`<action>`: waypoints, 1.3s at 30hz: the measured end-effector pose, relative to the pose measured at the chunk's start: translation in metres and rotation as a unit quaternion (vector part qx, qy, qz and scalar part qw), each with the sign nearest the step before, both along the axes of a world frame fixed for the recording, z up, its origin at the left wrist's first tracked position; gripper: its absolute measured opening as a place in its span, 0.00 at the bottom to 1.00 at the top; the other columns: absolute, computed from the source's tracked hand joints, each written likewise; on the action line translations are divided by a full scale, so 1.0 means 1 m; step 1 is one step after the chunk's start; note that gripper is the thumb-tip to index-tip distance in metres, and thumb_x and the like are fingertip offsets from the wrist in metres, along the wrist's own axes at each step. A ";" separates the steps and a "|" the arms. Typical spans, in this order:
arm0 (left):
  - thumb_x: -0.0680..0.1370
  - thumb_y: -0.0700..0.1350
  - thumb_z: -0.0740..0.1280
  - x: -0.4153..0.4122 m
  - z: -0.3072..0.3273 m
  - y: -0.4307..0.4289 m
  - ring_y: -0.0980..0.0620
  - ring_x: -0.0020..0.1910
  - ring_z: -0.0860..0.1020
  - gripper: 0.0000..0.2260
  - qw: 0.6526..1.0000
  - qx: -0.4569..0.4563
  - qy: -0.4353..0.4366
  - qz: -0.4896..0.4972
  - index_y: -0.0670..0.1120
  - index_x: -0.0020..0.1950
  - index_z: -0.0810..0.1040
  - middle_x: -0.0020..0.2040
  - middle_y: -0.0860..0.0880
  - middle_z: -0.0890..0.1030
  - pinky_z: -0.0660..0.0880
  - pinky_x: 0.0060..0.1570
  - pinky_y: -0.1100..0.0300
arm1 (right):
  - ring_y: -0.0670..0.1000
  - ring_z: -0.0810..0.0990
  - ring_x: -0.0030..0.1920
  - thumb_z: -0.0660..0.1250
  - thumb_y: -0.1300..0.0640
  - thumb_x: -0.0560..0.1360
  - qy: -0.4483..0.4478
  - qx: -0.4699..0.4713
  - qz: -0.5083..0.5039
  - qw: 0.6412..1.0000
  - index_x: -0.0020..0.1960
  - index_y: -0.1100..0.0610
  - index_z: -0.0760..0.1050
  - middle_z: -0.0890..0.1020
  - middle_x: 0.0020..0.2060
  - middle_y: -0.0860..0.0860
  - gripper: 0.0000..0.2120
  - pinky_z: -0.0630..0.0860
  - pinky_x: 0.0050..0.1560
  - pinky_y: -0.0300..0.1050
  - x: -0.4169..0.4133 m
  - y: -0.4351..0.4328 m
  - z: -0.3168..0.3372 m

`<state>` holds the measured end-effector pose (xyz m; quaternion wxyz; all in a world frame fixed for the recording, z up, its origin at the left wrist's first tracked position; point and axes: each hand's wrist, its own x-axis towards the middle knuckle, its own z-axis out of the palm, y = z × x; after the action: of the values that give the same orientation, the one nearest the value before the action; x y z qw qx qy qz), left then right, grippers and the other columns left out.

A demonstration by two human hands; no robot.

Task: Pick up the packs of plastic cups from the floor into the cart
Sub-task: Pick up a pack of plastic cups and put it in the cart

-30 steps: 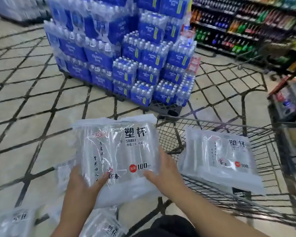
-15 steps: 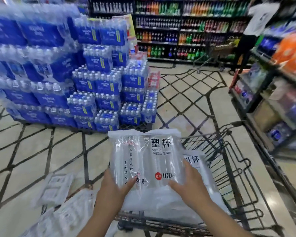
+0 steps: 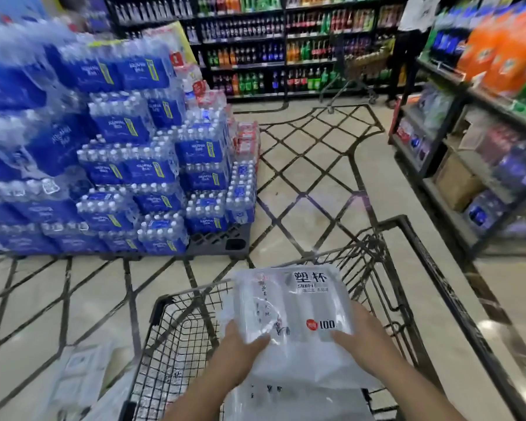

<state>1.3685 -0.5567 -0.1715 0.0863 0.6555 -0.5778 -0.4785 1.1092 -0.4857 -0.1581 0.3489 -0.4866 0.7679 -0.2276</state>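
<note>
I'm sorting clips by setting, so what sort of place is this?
Most likely a supermarket, in its drinks section. Along the back stand shelves of bottled soft drinks, shrink-wrapped packs of water bottles are stacked on a pallet, and a pack of plastic cups is held over a wire shopping cart.

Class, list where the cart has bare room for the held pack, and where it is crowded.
Free: bare mesh of the cart between its left wall and the held pack; also the far end beyond that pack. Crowded: the near end, where another pack lies below the left hand and right hand.
</note>
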 end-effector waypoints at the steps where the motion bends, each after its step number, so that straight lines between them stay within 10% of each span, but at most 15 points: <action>1: 0.70 0.70 0.66 -0.003 -0.004 0.001 0.46 0.61 0.78 0.44 1.000 0.011 -0.016 -0.011 0.50 0.77 0.55 0.68 0.48 0.76 0.74 0.62 0.48 | 0.52 0.72 0.66 0.73 0.49 0.73 0.002 -0.012 0.010 1.000 0.75 0.26 0.47 0.70 0.69 0.39 0.45 0.71 0.66 0.59 -0.002 0.001 -0.003; 8: 0.69 0.74 0.63 -0.040 -0.004 -0.007 0.47 0.67 0.74 0.46 0.993 -0.001 -0.055 -0.106 0.51 0.78 0.54 0.73 0.49 0.71 0.72 0.64 0.50 | 0.55 0.76 0.51 0.63 0.38 0.68 0.040 0.060 -0.072 0.995 0.70 0.36 0.61 0.77 0.54 0.51 0.31 0.77 0.50 0.53 -0.038 -0.003 -0.043; 14: 0.75 0.67 0.65 -0.041 -0.009 0.000 0.46 0.72 0.68 0.44 0.993 -0.001 -0.066 -0.098 0.48 0.80 0.48 0.77 0.45 0.64 0.67 0.64 0.57 | 0.58 0.65 0.70 0.66 0.45 0.77 0.095 0.062 -0.069 0.991 0.76 0.46 0.63 0.64 0.71 0.54 0.30 0.69 0.68 0.53 -0.024 -0.005 -0.044; 24: 0.74 0.66 0.68 -0.021 0.000 0.013 0.48 0.73 0.67 0.44 0.996 0.001 -0.007 -0.094 0.55 0.81 0.46 0.79 0.49 0.61 0.66 0.70 0.54 | 0.57 0.67 0.69 0.73 0.47 0.74 0.034 0.080 -0.080 0.993 0.71 0.50 0.72 0.71 0.69 0.57 0.27 0.64 0.68 0.54 -0.036 -0.007 -0.050; 29: 0.76 0.69 0.58 -0.002 0.006 0.019 0.43 0.70 0.67 0.40 0.950 -0.137 -0.207 -0.191 0.52 0.81 0.46 0.76 0.45 0.64 0.68 0.66 0.46 | 0.61 0.71 0.66 0.64 0.32 0.60 0.111 0.086 -0.088 0.986 0.69 0.52 0.73 0.75 0.65 0.60 0.42 0.64 0.69 0.57 -0.024 -0.014 -0.051; 39: 0.77 0.65 0.62 0.118 -0.013 0.060 0.38 0.75 0.58 0.38 0.946 -0.140 -0.274 -0.103 0.53 0.79 0.49 0.79 0.43 0.57 0.58 0.72 0.38 | 0.65 0.79 0.55 0.76 0.59 0.69 0.256 0.079 0.164 0.950 0.68 0.66 0.72 0.80 0.56 0.64 0.30 0.75 0.56 0.57 0.073 -0.074 -0.024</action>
<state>1.4863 -0.4966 -0.1848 -0.0345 0.6799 -0.7044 -0.2009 1.1817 -0.5596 -0.1819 0.2109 -0.6182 0.7567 0.0263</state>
